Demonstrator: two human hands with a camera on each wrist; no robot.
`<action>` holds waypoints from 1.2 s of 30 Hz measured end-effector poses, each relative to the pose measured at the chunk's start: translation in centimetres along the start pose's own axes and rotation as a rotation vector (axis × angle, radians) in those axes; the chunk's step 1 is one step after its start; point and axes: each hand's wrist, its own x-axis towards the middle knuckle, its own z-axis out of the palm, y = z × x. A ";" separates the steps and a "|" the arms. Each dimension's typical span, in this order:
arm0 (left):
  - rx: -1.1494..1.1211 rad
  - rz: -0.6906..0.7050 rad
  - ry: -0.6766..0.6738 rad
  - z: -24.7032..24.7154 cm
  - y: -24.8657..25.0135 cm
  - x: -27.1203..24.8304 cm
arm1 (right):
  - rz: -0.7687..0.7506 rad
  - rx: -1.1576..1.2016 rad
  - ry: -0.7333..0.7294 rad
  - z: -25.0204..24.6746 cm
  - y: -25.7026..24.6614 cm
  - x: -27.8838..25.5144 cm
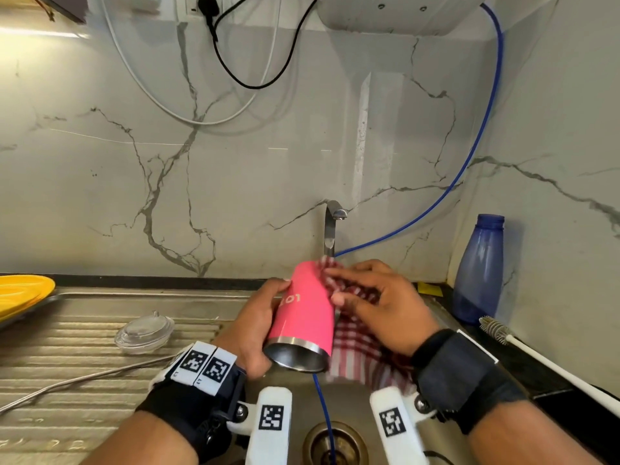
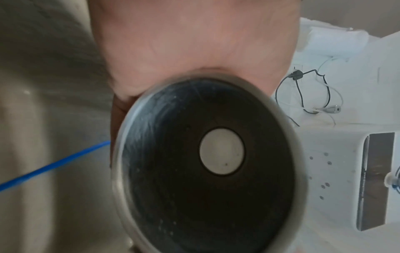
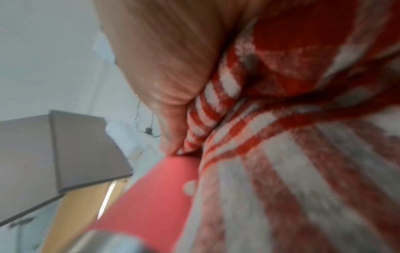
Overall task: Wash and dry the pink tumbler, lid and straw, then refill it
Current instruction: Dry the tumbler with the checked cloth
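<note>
The pink tumbler (image 1: 307, 308) is tilted over the sink, its steel mouth (image 1: 297, 359) facing me. My left hand (image 1: 258, 317) grips its left side. My right hand (image 1: 372, 302) presses a red-and-white checked cloth (image 1: 355, 350) against its right side and base. The left wrist view looks straight into the tumbler's dark inside (image 2: 207, 162). In the right wrist view the cloth (image 3: 292, 171) lies over the pink wall (image 3: 151, 196). A clear lid (image 1: 145, 332) rests on the drainboard, and a metal straw (image 1: 80, 379) lies beside it.
A steel tap (image 1: 332, 226) stands behind the tumbler, and a blue hose (image 1: 323, 411) runs down to the sink drain (image 1: 335, 444). A blue bottle (image 1: 479, 270) and a white bottle brush (image 1: 536, 357) are on the right counter. A yellow plate (image 1: 20, 293) sits far left.
</note>
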 end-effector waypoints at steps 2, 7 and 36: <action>-0.051 -0.030 -0.040 0.6 -0.2 -0.2 | 0.054 -0.064 0.086 -0.2 0.6 0.1; -0.133 -0.067 -0.084 0.0 1.0 -1.1 | -0.183 0.087 -0.180 1.0 -2.0 -0.6; -0.018 -0.016 -0.025 1.5 0.6 -1.2 | -0.059 0.067 0.111 0.4 -0.9 -0.1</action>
